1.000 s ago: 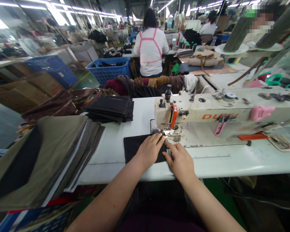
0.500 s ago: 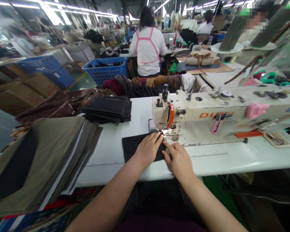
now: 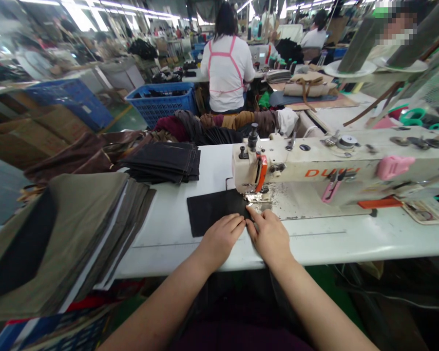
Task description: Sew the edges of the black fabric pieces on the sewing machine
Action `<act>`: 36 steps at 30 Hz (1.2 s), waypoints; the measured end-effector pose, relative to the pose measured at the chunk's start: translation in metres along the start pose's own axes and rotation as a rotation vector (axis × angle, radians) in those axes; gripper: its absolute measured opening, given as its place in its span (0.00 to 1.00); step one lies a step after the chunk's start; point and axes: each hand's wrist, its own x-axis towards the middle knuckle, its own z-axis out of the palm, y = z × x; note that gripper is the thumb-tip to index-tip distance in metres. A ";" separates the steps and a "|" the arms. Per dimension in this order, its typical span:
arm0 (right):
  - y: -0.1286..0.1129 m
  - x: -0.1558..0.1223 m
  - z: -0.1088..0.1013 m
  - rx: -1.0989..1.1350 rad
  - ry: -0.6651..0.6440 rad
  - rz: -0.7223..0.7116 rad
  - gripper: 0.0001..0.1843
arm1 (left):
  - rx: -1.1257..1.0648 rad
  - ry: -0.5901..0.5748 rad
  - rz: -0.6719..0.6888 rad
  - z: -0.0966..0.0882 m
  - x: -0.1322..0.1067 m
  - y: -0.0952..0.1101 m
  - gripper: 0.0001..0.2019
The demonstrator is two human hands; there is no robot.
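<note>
A black fabric piece (image 3: 214,209) lies flat on the white sewing table, its right end at the presser foot (image 3: 254,197) of the sewing machine (image 3: 295,165). My left hand (image 3: 221,239) rests on the cloth's near edge, fingers stretched out and close together, pressing down. At the right edge of the fabric, my right hand (image 3: 271,234) touches it with the index fingertip and thumb, which are apart. The tips of the two hands almost meet just in front of the foot. The needle is too small to make out.
A stack of black pieces (image 3: 162,163) sits behind on the left. Olive-grey fabric panels (image 3: 91,219) hang over the table's left edge. Pink-handled snips (image 3: 331,190) are on the machine body. Bundled garments, a blue crate (image 3: 164,105) and a seated person (image 3: 228,68) are beyond.
My left hand has slid toward me, from the top of the fabric near the foot to its near edge, uncovering more cloth. The fabric has turned slightly. My right hand stays at its edge.
</note>
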 end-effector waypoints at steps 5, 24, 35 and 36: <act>0.002 -0.004 -0.001 0.045 0.015 -0.011 0.21 | 0.029 -0.041 0.012 -0.002 0.008 -0.013 0.19; -0.001 -0.005 -0.001 -0.053 0.027 -0.039 0.23 | -0.059 -0.054 -0.085 0.005 0.047 -0.048 0.19; -0.002 -0.006 -0.002 -0.053 0.031 -0.047 0.23 | -0.120 -0.013 -0.109 0.016 0.057 -0.064 0.19; -0.003 -0.006 -0.003 -0.053 0.031 -0.048 0.23 | -0.126 -0.005 -0.104 0.016 0.058 -0.064 0.19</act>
